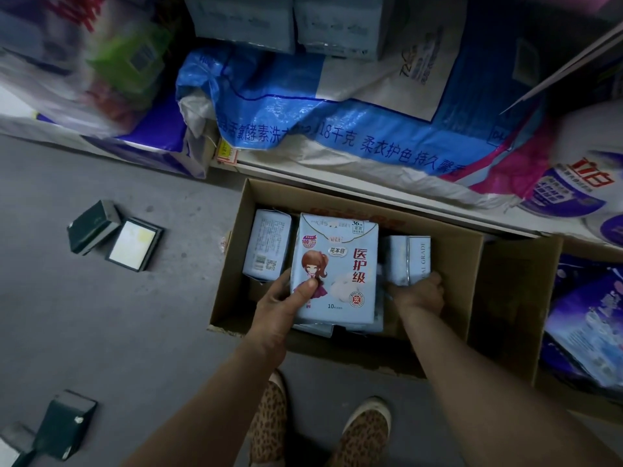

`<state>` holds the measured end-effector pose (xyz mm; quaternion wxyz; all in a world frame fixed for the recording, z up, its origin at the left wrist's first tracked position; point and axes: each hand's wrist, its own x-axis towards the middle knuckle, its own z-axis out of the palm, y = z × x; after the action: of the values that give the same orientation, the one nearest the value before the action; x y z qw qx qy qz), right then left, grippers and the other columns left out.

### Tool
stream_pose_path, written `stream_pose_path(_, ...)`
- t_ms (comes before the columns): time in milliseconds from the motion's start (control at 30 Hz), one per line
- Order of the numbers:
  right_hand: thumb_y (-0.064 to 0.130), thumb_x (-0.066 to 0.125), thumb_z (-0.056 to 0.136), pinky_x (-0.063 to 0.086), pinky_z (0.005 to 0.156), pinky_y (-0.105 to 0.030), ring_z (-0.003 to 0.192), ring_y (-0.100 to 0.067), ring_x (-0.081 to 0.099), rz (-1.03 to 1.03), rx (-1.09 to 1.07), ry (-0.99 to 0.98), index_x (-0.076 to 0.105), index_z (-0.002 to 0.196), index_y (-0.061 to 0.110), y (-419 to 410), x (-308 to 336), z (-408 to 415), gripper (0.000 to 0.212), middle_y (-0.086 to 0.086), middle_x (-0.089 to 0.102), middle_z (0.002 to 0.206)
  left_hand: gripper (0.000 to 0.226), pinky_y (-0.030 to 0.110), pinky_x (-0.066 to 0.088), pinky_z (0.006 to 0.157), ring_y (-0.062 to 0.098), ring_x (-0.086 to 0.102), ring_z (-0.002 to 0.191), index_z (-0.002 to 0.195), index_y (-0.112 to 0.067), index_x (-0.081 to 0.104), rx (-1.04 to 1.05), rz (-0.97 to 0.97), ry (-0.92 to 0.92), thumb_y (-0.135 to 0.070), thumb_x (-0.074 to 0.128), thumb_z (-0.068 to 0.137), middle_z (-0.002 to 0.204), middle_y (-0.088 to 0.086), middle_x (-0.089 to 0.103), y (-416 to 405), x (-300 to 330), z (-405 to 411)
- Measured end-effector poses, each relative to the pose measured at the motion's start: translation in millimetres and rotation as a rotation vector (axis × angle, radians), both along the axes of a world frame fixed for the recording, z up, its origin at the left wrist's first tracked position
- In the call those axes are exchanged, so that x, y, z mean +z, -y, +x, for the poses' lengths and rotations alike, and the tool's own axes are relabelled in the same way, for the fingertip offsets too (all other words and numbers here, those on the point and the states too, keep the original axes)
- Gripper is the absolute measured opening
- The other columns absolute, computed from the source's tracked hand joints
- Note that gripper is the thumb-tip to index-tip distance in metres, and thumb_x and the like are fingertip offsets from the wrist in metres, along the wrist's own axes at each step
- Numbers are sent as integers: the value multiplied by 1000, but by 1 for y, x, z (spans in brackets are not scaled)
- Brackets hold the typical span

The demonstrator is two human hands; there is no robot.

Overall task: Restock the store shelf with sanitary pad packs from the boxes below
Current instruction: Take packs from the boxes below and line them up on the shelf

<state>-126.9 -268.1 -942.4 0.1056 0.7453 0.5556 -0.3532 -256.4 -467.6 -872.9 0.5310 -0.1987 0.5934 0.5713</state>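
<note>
Left hand (281,306) grips a pale blue plastic pad pack with a cartoon girl on the front (335,269), thumb pressed on its face, held just above the open brown cardboard box (448,261) on the grey floor. Right hand (421,291) is down inside the box, fingers curled round a second pale blue pack standing on edge (406,259) (more packs sit beside it).

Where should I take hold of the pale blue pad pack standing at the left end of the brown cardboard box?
Probably from above, pinching the top edge of the pale blue pad pack with the barcode. It stands upright against the brown cardboard box wall, with the left hand and its held pack close on its right, so only the top looks free.
</note>
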Motion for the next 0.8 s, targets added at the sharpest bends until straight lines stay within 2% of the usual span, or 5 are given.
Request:
stream_pose_path(233,35,90,60,53,92,-48,118,-39,54,32,-20,12,42,128,15,-8,31,1,86,-13,55,133,57,49,57,91,29,72,102,123,-25,69,46,-23,-11,-31,83,68,110,8,75,0,14,1)
stream_pose_path(367,40,90,60,55,87,-41,117,-35,57,18,-12,-12,44,132,16,-14,73,7,88,-11,57,131,54,48,58,89,30,72,103,123,-22,70,94,-20,-10,-29,82,71,111,10,75,-5,40,2)
stream_pose_path(500,35,86,73,49,74,-31,112,-33,62,11,9,-78,49,132,13,-25,129,15,73,-10,61,126,53,47,59,88,30,73,100,121,-21,70,76,-8,-41,-30,82,70,108,11,75,-5,76,-3)
stream_pose_path(700,31,83,76,49,69,-28,92,-23,65,-88,-41,-338,64,129,13,-40,198,34,58,-7,69,111,62,52,55,94,33,71,104,123,-21,69,62,-11,-90,-37,85,65,114,13,74,12,129,-12)
stream_pose_path(800,28,84,75,53,75,-31,94,-21,66,-174,-36,-468,62,123,22,-39,238,32,53,-3,69,109,58,53,54,96,34,70,106,125,-19,68,57,16,-103,-33,81,70,114,13,74,21,164,-12)
